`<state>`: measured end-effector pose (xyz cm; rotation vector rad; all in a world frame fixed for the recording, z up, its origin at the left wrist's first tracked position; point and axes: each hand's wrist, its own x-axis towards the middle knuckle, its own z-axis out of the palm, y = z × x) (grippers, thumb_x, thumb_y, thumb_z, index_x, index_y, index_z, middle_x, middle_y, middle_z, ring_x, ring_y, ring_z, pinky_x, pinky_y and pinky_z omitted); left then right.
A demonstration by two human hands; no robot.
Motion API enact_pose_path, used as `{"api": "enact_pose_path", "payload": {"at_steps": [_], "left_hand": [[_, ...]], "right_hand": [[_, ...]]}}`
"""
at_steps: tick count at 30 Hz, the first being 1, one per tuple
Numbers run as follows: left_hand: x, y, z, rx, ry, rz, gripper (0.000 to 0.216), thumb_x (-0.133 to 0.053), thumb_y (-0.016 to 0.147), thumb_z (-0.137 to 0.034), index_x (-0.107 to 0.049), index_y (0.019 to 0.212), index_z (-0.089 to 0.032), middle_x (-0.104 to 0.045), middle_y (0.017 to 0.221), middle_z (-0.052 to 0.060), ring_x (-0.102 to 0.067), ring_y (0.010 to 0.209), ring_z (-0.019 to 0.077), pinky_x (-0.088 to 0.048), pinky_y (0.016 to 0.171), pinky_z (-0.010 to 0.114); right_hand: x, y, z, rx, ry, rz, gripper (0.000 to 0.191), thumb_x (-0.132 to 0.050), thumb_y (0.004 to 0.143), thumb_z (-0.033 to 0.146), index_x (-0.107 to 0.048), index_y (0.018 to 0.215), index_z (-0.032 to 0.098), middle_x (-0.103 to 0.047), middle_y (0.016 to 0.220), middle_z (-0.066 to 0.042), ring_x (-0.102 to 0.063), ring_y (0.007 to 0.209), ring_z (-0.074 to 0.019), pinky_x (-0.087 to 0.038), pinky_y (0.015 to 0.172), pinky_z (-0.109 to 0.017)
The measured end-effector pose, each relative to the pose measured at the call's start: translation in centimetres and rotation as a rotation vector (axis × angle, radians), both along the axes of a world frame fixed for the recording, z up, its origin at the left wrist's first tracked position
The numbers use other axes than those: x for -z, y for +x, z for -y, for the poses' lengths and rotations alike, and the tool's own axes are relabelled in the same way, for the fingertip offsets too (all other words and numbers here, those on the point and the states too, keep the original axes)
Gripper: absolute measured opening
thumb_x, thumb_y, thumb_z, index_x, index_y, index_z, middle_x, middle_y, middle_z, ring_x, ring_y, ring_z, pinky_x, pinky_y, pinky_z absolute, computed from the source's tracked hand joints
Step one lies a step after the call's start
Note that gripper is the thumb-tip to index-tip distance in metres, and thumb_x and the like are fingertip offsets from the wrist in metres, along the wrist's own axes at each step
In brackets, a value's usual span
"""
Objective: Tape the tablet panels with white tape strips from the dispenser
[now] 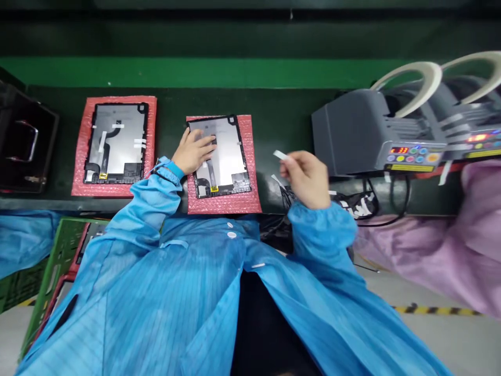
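My left hand point(195, 150) lies with fingers stretched over the left part of a tablet screen assembly point(227, 154), near its dark flex cable. That assembly sits slightly tilted on a sheet of pink bubble wrap point(219, 205). Off to the right, above the bench, my right hand point(307, 175) pinches a short strip of white tape point(281, 155) between thumb and finger. A second tablet screen assembly point(121, 149) rests on another pink sheet point(80, 172) to the left, with several white tape pieces stuck on it.
Two grey tape dispensers point(352, 133) with white rings stand at the right. Black cables point(405, 201) hang near them. A black device point(23, 141) is at the far left, and a green crate point(52, 277) is below. Another person's pink sleeve point(426, 256) reaches in from the right.
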<state>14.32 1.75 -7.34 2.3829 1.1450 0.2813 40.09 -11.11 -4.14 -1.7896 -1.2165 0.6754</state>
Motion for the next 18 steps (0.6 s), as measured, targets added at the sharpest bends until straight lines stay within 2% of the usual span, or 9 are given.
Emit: {"api": "enact_pose_path", "payload": {"at_steps": [2, 4, 7, 10, 13, 16, 18], "left_hand": [[0.7, -0.3, -0.2, 0.013, 0.005, 0.011, 0.025, -0.061, 0.088, -0.03, -0.071, 0.111, -0.031, -0.056, 0.144, 0.003, -0.03, 0.145, 0.0322, 0.003, 0.122, 0.056], [1.3, -0.5, -0.4, 0.032, 0.023, 0.025, 0.027, -0.062, 0.087, -0.033, -0.071, 0.113, -0.032, -0.055, 0.144, 0.003, -0.03, 0.145, 0.0341, 0.001, 0.121, 0.059], [2.1, -0.8, -0.8, 0.063, 0.066, 0.011, 0.03, -0.057, 0.09, -0.04, -0.069, 0.117, -0.034, -0.054, 0.146, 0.001, -0.032, 0.143, 0.0351, -0.004, 0.12, 0.063], [2.6, -0.9, -1.0, 0.086, 0.1, -0.034, 0.036, -0.049, 0.094, -0.047, -0.067, 0.122, -0.035, -0.05, 0.149, -0.002, -0.031, 0.142, 0.0342, -0.006, 0.12, 0.065], [2.5, -0.8, -0.9, 0.094, 0.094, -0.091, 0.042, -0.04, 0.097, -0.051, -0.062, 0.129, -0.036, -0.045, 0.153, -0.006, -0.028, 0.143, 0.0318, -0.006, 0.12, 0.066], [1.9, -0.6, -0.6, 0.1, 0.086, -0.135, 0.04, -0.04, 0.099, -0.048, -0.06, 0.131, -0.035, -0.042, 0.156, -0.006, -0.028, 0.143, 0.0318, -0.006, 0.12, 0.068], [1.7, -0.5, -0.5, 0.1, 0.1, -0.138, 0.04, -0.045, 0.098, -0.043, -0.06, 0.133, -0.031, -0.044, 0.154, -0.001, -0.03, 0.143, 0.0335, -0.007, 0.12, 0.069]], "right_hand": [[0.4, -2.1, -4.3, -0.221, -0.063, 0.064, 0.029, -0.055, 0.084, 0.046, -0.055, 0.069, 0.021, -0.054, 0.059, 0.001, -0.05, 0.056, -0.0123, -0.044, 0.062, -0.028], [1.1, -4.0, -8.3, -0.373, -0.124, 0.147, 0.021, -0.055, 0.085, 0.033, -0.056, 0.07, 0.018, -0.057, 0.063, 0.0, -0.052, 0.061, -0.0119, -0.044, 0.066, -0.026], [2.1, -6.4, -12.3, -0.479, -0.211, 0.268, 0.015, -0.054, 0.085, 0.022, -0.061, 0.075, 0.014, -0.061, 0.069, -0.002, -0.055, 0.068, -0.0131, -0.044, 0.071, -0.026], [2.7, -7.9, -13.8, -0.506, -0.293, 0.378, 0.018, -0.052, 0.087, 0.021, -0.066, 0.08, 0.013, -0.066, 0.075, -0.005, -0.058, 0.074, -0.0154, -0.045, 0.074, -0.028], [2.5, -8.5, -13.8, -0.505, -0.34, 0.47, 0.022, -0.051, 0.088, 0.023, -0.07, 0.087, 0.013, -0.07, 0.084, -0.007, -0.061, 0.08, -0.0176, -0.047, 0.077, -0.029], [1.6, -8.9, -13.5, -0.506, -0.404, 0.567, 0.027, -0.048, 0.091, 0.023, -0.072, 0.099, 0.012, -0.072, 0.099, -0.011, -0.064, 0.09, -0.0208, -0.048, 0.082, -0.03], [1.0, -9.1, -13.4, -0.519, -0.451, 0.613, 0.032, -0.045, 0.093, 0.022, -0.072, 0.106, 0.011, -0.072, 0.107, -0.014, -0.065, 0.097, -0.0234, -0.047, 0.085, -0.032]]}}
